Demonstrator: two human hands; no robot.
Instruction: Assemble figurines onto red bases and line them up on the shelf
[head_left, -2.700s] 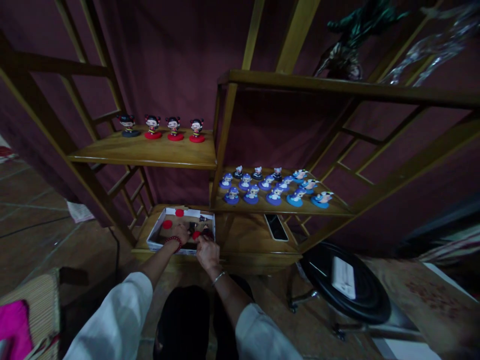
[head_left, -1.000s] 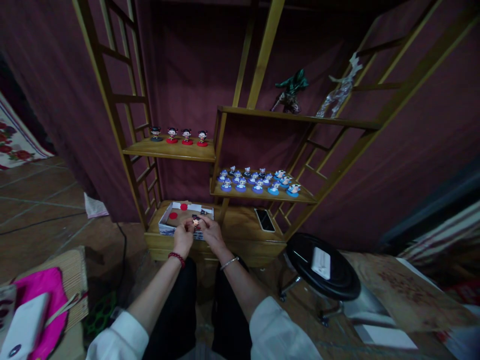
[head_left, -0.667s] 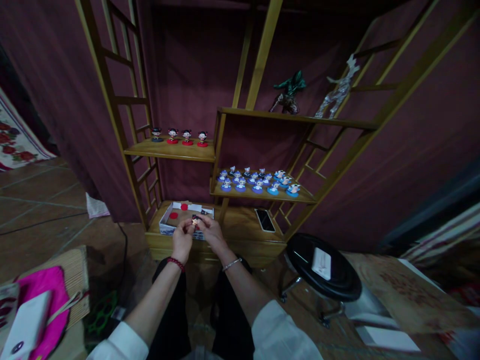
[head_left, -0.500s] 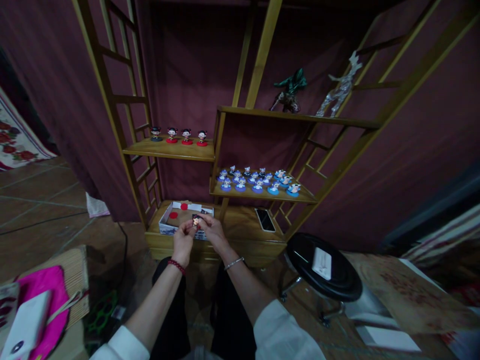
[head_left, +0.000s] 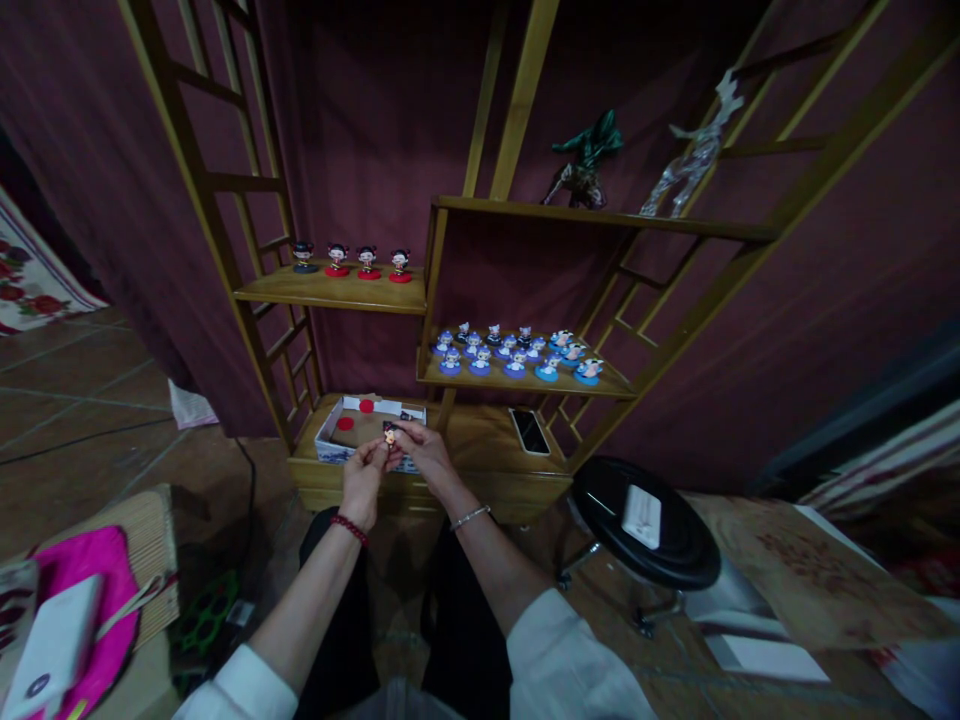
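Note:
A small dark-haired figurine (head_left: 390, 434) is pinched between both hands, above the front of an open box. My left hand (head_left: 364, 478) grips it from the left, fingers closed. From the right, my right hand (head_left: 421, 452) has its fingers closed on the same figurine. Below and behind the hands is the shallow white-and-blue box (head_left: 328, 441), which holds red round discs (head_left: 345, 424) on brown cardboard. Several similar figurines (head_left: 367, 262) stand in a row on the upper left shelf, most on red bases, the leftmost on a dark one.
Several blue and purple figurines (head_left: 480, 361) crowd the middle shelf (head_left: 525, 388). Above stand a green statue (head_left: 589, 160) and a clear one (head_left: 699, 150). A phone (head_left: 530, 431) lies on the lower shelf. A black stool (head_left: 679, 545) is at right, a white power bank (head_left: 56, 640) at lower left.
The view has shifted slightly. Both hands still hold the figurine over the box, with only a small change in finger position.

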